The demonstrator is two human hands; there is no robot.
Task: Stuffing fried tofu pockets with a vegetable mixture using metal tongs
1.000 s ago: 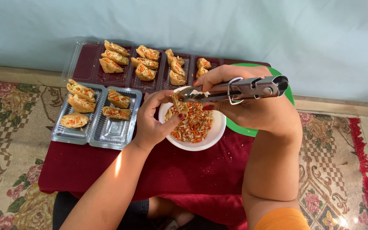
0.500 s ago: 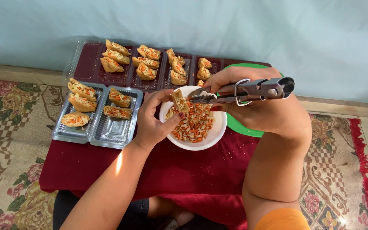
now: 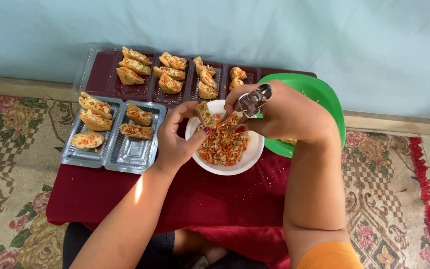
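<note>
My left hand (image 3: 177,137) holds a small fried tofu pocket (image 3: 205,114) over the rim of a white bowl (image 3: 255,154). The bowl is full of shredded carrot and cabbage filling (image 3: 222,144). My right hand (image 3: 279,112) grips metal tongs (image 3: 247,104), tips pointing down into the filling right beside the pocket. Both hands are over the bowl on a low table with a dark red cloth (image 3: 175,194).
A green plate (image 3: 329,99) lies behind my right hand. Clear plastic trays (image 3: 125,152) on the left and others (image 3: 140,84) at the back hold several stuffed tofu pockets. A patterned carpet (image 3: 11,149) surrounds the table, with a pale blue wall behind.
The tongs have swung from lying level above the bowl to pointing down into the filling. My right hand dropped toward the bowl. The left hand still holds the pocket.
</note>
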